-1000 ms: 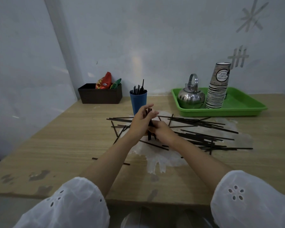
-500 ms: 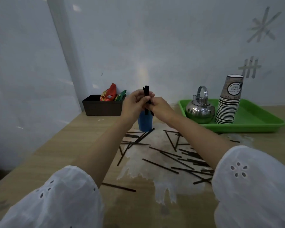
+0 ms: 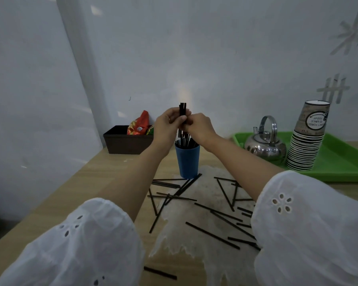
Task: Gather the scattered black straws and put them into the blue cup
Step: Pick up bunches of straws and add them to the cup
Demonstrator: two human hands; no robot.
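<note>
The blue cup (image 3: 187,161) stands on the wooden table with several black straws poking out of it. Straight above the cup, my left hand (image 3: 167,124) and my right hand (image 3: 197,125) both grip an upright bundle of black straws (image 3: 182,109). The bundle's tops stick out above my fingers and its lower ends reach down toward the cup's mouth. Many loose black straws (image 3: 213,236) lie scattered on the table in front of the cup, over a pale worn patch.
A dark brown box (image 3: 127,142) with snack packets sits back left by the wall. On the right, a green tray (image 3: 343,162) holds a steel kettle (image 3: 266,144) and a tall stack of paper cups (image 3: 307,139). The table's left edge runs diagonally.
Both hands lifted the bundle of straws off the table and carried it up to above the blue cup. Over the last half second the bundle sank slightly toward the cup.
</note>
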